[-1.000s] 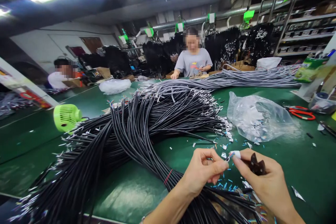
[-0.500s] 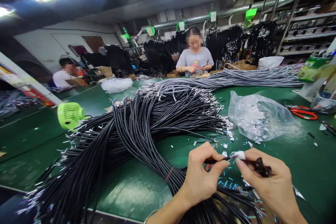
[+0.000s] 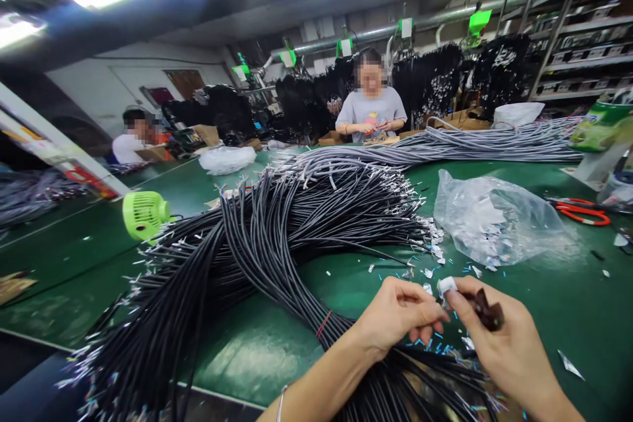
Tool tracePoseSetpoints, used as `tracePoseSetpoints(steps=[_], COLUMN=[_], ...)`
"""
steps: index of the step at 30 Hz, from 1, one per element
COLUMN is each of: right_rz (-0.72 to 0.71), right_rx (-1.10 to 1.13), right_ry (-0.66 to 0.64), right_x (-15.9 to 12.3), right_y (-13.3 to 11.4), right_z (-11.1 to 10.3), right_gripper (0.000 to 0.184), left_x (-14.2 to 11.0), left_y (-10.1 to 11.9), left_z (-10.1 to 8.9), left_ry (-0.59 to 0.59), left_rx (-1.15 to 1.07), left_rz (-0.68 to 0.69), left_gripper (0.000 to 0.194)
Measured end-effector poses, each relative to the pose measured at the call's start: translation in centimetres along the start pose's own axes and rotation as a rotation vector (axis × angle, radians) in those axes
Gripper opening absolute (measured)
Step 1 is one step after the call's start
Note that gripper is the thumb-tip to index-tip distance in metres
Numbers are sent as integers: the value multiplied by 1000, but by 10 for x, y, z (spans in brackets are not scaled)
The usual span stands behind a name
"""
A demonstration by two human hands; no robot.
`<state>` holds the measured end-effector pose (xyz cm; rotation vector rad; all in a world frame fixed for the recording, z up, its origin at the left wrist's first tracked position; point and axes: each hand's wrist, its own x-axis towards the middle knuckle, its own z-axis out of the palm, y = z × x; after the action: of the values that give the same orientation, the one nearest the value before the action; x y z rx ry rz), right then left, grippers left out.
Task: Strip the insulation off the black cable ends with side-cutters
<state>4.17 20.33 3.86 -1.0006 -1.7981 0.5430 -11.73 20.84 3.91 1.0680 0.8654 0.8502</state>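
Note:
My right hand (image 3: 509, 336) pinches a small white wrap (image 3: 448, 285) between thumb and forefinger, with a trace of coloured wire at its left edge. A dark brown object (image 3: 488, 313), its kind unclear, sits in the curled fingers of that hand. Close by on the left, my left hand (image 3: 403, 313) is closed, its thumb and fingertips together just below the white wrap; what they hold is hidden. Under my hands lies a bundle of black cables (image 3: 341, 326), tied with a red band (image 3: 324, 324). Their ends show bare coloured wires.
A big heap of black cables (image 3: 257, 224) covers the green table's middle. Right of it lie a clear plastic bag (image 3: 499, 221) and red-handled pliers (image 3: 583, 210). Grey cables (image 3: 445, 144) lie behind, a green fan (image 3: 144, 214) left. A co-worker (image 3: 372, 105) sits opposite.
My left hand has shifted slightly right and turned; the black cable seen in its fingers before is now hidden. My right hand has moved slightly left, still pinching the white wrap. The view has shifted.

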Motion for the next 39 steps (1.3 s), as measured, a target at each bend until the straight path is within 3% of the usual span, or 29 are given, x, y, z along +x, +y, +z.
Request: tracePoseSetpoints(steps=[3,6,10,13,15,22,39], right_rz=[250,351,157,57,-2,-183,-137], right_rx=[216,304,88,-110,-196,-185,-121], right_ry=[-149,-177,-67,79,110,7,-81], right_x=[2,1,-1,-1,-1,1,2], right_y=[-2,0,8,14,15,9,4], right_z=[-4,-5,-3,0,1,-1,0], right_gripper=[25,30,23,29,35,26,22], left_x=[-1,-8,-19,-24,-26,-29,-29], left_y=[1,7,12,12,11,14,8], left_z=[1,5,6,2,0,-1,-1], left_ry=[26,158,413,509,556,615,645], left_rx=[-37,186,684,855,917,1019,1185], left_rz=[55,304,717,884,955,1034,1060], left_gripper=[50,43,21,15,14,11,16])
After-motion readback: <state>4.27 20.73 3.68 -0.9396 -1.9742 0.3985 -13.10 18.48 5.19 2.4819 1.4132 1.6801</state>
